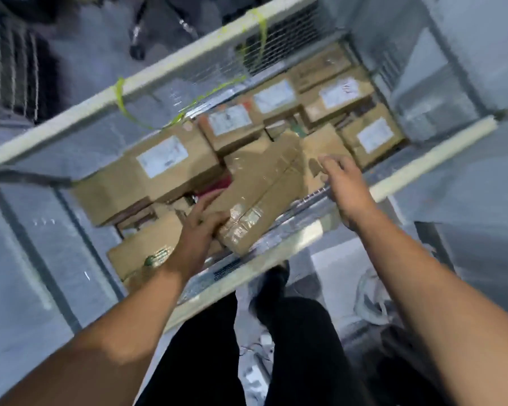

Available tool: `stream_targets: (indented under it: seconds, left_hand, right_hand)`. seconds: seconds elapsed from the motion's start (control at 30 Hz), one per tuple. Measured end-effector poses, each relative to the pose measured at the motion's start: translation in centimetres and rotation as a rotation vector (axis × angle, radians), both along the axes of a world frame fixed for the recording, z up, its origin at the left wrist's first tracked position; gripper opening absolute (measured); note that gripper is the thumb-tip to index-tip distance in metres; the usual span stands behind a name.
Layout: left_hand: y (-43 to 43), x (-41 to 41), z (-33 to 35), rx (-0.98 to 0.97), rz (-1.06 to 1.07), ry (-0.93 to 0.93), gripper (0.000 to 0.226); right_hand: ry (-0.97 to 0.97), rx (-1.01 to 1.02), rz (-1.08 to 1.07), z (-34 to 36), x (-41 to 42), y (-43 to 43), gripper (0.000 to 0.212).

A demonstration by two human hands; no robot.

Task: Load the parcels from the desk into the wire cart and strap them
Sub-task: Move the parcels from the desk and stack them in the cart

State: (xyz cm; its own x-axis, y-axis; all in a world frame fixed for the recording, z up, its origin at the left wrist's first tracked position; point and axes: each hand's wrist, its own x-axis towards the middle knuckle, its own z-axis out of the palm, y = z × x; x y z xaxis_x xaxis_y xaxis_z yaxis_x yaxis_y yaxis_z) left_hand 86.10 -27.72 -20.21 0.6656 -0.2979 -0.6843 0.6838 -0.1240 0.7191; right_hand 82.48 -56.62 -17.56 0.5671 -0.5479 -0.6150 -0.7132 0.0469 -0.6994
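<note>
The wire cart (71, 115), cream-railed, holds brown cardboard parcels (112, 189) packed close, many bearing white labels (162, 156).

Dim, even light — heavy motion blur, wide-angle bending.

Labelled parcels (162, 156) fill the cart (159, 71). The left hand (200, 221) grips the near end of a long parcel (261, 189) lying on top by the near rail. The right hand (343, 186) spreads over its far end. A strap (119, 95) loops the far rail.

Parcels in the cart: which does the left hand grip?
The long taped parcel lying diagonally on top, near end in the left hand; no white label shows.
</note>
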Motion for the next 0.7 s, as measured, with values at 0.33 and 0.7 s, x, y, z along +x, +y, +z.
stream_targets:
  seconds: [0.33,0.7]
  left_hand:
    - [1.9,-0.6,-11.9,0.14,0.136,0.072,0.036]
    - [-6.2,-1.3,-15.8,0.421,0.551,0.103,0.096]
  right_hand:
    - [0.301,-0.117,0.714,-15.1,9.2,2.8,0.048]
    - [0.169,-0.301,0.521,-17.1,6.8,0.1,0.034]
